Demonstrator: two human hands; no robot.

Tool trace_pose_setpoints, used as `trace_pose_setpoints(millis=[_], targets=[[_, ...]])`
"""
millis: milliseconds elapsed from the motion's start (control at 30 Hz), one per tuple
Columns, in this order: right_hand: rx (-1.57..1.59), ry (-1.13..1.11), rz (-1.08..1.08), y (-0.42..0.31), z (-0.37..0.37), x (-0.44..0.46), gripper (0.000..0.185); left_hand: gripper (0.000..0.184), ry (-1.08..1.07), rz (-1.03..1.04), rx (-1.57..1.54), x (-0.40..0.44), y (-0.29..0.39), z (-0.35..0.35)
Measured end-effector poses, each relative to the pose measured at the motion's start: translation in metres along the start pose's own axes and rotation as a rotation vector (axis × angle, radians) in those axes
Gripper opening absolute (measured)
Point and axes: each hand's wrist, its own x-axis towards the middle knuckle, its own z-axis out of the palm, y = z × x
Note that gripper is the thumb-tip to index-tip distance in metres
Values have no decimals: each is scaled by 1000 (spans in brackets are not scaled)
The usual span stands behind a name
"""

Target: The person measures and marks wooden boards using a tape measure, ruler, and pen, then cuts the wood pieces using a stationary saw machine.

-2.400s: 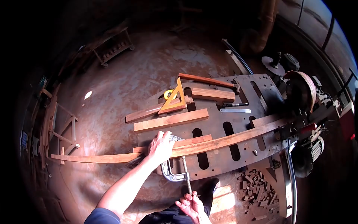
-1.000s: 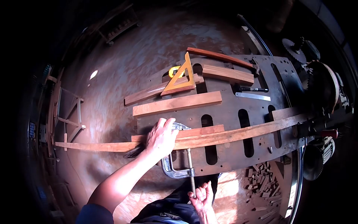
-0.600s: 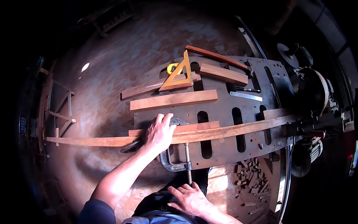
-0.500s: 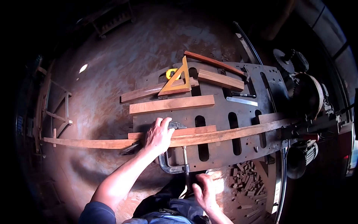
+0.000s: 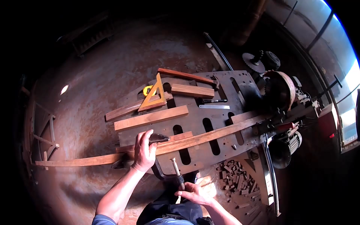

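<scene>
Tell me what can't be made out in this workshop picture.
All in the head view:
Clamp: part of its frame, hidden behind the left hand.
Clamp screw: its lower part, partly covered by the right hand.
Long wood strip: its right end, lost in shadow.
Tape measure: partly behind the yellow set square.
Metal ruler: any markings, too small to read.
Left sleeve: cut off by the bottom edge.

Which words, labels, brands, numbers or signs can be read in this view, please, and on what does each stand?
None can be read.
Round yellow tape measure: any print is too small.
Flat silvery metal strip: any markings are too small.
Yellow triangular square: no legible lettering.
Dark metal C-clamp: no legible marking.
Machinery at right: any labels are too small or dark.
</scene>
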Motion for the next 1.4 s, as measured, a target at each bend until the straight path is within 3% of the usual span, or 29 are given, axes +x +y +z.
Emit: trace_pose_setpoints(millis=[67,167,233,367,433,500,633,767,867,900,1100,1267,1400], targets=[[82,50,-9,-18,-1,-12,48,49,-17,49,-74,6,38,-3],[-360,212,189,-96,3,-37,60,56,-176,217,-157,13,67,-3],[-380,420,200,-84,-20,-43,61,66,-192,181,-196,19,59,-6],[-272,494,40,-102,-97,-62,46,70,-573,-278,269,3,-1,-20],[-299,514,1,-133,-142,-66,44,64,-630,-267,422,-8,-19,-22],[-320,582,-147,-156,-189,-54,48,50,-629,-336,384,-3,-17,-20],[-211,553,-285,-193,-274,-16,56,35,-703,-436,323,19,-18,-18],[-122,476,-356,-209,-333,19,35,29,-668,-368,356,27,-22,-12],[-53,455,-351,-207,-365,35,34,27,-643,-345,366,55,11,8],[14,543,-366,-211,-359,39,40,27,-638,-340,368,63,27,21],[15,455,-383,-195,-394,53,35,31,-532,-277,279,71,68,117],[-37,421,-263,-206,-398,45,37,32,-725,-342,218,84,63,134],[-15,445,-266,-203,-398,47,39,30,-788,-237,224,92,59,134]])
